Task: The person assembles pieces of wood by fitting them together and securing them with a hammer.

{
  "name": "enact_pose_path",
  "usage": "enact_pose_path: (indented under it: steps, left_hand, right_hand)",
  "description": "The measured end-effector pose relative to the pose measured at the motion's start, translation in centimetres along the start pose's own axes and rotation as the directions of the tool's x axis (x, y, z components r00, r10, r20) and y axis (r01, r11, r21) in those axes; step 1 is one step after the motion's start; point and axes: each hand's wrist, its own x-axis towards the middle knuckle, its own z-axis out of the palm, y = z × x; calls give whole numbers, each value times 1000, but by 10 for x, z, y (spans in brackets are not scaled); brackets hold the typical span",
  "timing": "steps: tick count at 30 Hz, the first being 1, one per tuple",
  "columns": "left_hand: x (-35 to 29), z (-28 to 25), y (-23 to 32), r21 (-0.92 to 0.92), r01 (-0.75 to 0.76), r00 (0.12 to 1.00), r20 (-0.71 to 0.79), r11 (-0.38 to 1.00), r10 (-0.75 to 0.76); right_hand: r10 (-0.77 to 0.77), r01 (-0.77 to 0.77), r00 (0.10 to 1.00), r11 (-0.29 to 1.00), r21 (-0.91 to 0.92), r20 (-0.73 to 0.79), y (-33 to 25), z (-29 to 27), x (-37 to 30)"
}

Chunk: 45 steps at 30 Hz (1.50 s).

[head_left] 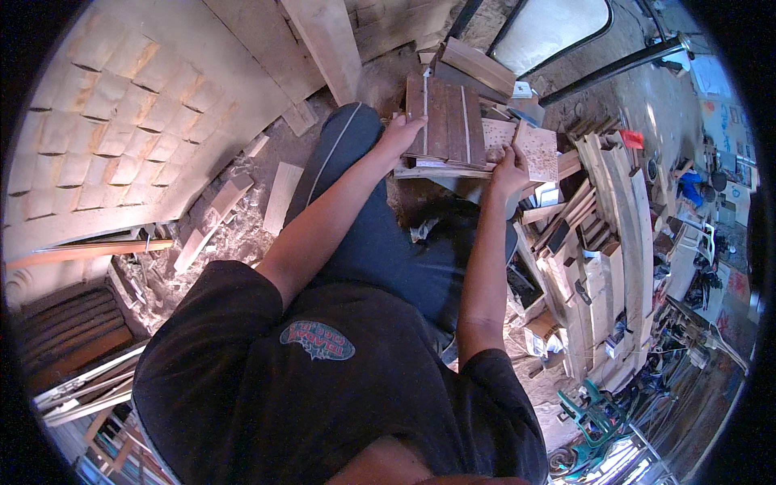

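Observation:
A dark brown wooden panel with pale stripes (444, 121) lies in front of my knees. My left hand (400, 136) grips its left edge, the thumb laid over the top. To the panel's right is a pale, speckled board (543, 153). Over that board my right hand (510, 171) has its fingers closed on a small light wooden strip (518, 136), which stands up at an angle. The fingertips' far side is hidden. Under the panel shows the edge of a light wooden support (440, 173).
Long planks and offcuts (622, 202) are stacked to the right. A thick timber post (323, 44) leans ahead, beside a woven-looking panel (121, 121) on the left. Loose wood blocks (230, 198) lie among shavings. A black metal bar (614, 71) crosses the far right.

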Motion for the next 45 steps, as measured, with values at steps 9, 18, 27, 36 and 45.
enact_pose_path:
  steps: [9, 18, 27, 36, 45]
  left_hand:
    - [4, 4, -11, -53, 52, 998, 45, 997, -50]
    - [0, -6, -5, -164, 129, 992, 21, 978, -128]
    - [-14, -12, 9, -70, 80, 993, 92, 994, -73]
    - [-32, -10, 6, 142, 22, 999, 21, 990, -25]
    - [-117, -60, 30, 864, -409, 839, 228, 295, 494]
  right_hand:
    - [18, -21, 996, 999, -31, -87, -9, 12, -15]
    - [65, -72, 994, 993, -88, -86, -16, 16, -20]
    - [9, -18, 996, 994, -105, -87, -18, 15, -21]
    - [129, -126, 992, 970, 207, -3, -29, -16, -21]
    - [-64, 63, 998, 996, -62, -6, -36, -122, -88]
